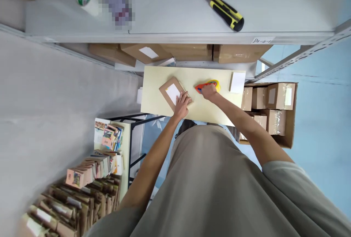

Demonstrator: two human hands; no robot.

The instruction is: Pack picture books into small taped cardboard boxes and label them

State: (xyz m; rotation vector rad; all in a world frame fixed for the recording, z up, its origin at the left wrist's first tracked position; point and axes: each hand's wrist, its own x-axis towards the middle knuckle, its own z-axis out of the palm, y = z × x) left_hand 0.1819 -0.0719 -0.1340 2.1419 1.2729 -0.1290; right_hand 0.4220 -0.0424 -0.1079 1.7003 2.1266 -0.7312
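A flat cardboard parcel [164,87] with a white label [172,93] lies at an angle on the pale yellow table [150,101]. My left hand [182,105] rests on its near right corner, with the fingers spread over the cardboard and the label's edge. To the right, my right hand [209,91] is wrapped round a red tape dispenser [198,88] with a yellow roll end. The dispenser is over the table, apart from the parcel. My fingers hide part of its handle.
A stack of white paper [237,82] sits at the table's right end. Above, a grey shelf [170,10] bears a utility knife [225,12] and a tape roll [88,0]. A large carton [290,131] of small boxes stands right; books and folded cardboard [79,204] stand lower left.
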